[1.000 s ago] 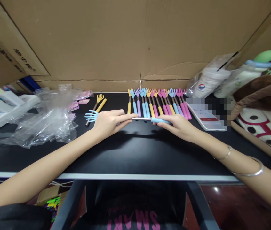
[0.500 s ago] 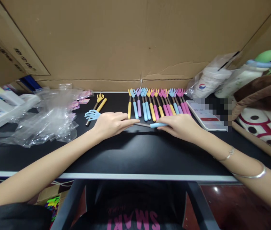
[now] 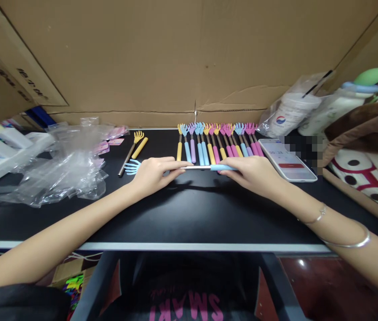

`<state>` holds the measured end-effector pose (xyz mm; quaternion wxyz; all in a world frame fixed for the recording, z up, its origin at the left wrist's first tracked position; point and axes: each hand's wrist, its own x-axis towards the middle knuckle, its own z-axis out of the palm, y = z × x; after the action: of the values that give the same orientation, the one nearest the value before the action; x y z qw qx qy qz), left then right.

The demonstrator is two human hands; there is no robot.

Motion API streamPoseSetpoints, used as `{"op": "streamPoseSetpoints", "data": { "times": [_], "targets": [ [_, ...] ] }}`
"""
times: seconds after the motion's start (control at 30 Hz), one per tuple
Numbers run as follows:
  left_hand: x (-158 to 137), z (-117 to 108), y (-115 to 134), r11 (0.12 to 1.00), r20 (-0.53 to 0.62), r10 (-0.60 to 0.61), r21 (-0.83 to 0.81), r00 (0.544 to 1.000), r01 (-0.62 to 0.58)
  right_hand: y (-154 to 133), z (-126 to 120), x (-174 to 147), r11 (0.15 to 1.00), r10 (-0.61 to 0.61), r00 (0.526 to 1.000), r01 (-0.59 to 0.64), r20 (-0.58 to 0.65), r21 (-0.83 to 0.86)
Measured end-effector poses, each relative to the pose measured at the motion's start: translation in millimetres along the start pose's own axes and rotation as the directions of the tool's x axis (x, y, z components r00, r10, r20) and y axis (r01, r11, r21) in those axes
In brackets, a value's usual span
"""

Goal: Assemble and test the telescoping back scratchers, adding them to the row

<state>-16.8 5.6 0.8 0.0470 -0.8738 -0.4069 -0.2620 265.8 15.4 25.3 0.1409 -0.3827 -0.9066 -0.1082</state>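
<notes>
Between my hands, level above the black table, is a light blue back scratcher (image 3: pixel 197 168) with a metal rod. My left hand (image 3: pixel 157 174) is closed around its claw end, and the blue claw fingers stick out to the left. My right hand (image 3: pixel 251 174) pinches the blue handle grip on the other end. Behind them lies a row of back scratchers (image 3: pixel 205 151) in yellow, blue, purple and pink, claws toward the cardboard. Left of the row are a yellow claw on a dark rod (image 3: pixel 128 156) and a separate yellow handle grip (image 3: pixel 140 148).
Clear plastic bags (image 3: pixel 75 165) are heaped on the left, beside a white plastic holder (image 3: pixel 8 151). A phone (image 3: pixel 287 160) lies right of the row. Behind it stand a bagged cup (image 3: pixel 291 113) and a bottle (image 3: pixel 339 107). A cardboard wall (image 3: pixel 135 58) rises at the back.
The back scratcher has been raised slightly and levelled between my hands. More of its blue claw is now covered by my left hand. The row on the table is unchanged.
</notes>
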Motion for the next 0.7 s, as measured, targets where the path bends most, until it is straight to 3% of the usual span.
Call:
{"op": "streamPoseSetpoints", "data": {
  "times": [0.27,0.7],
  "targets": [
    [0.3,-1.5,0.1,1.0,-0.045,-0.01,-0.004,0.999,0.01,-0.5,4.9,1.8,0.969,0.043,0.996,-0.062,0.084,0.239],
    [-1.6,-4.3,0.8,0.941,-0.08,0.174,0.307,0.982,-0.142,1.7,8.3,-1.1,0.999,-0.037,0.999,0.037,-0.001,-0.018]
  ]
}}
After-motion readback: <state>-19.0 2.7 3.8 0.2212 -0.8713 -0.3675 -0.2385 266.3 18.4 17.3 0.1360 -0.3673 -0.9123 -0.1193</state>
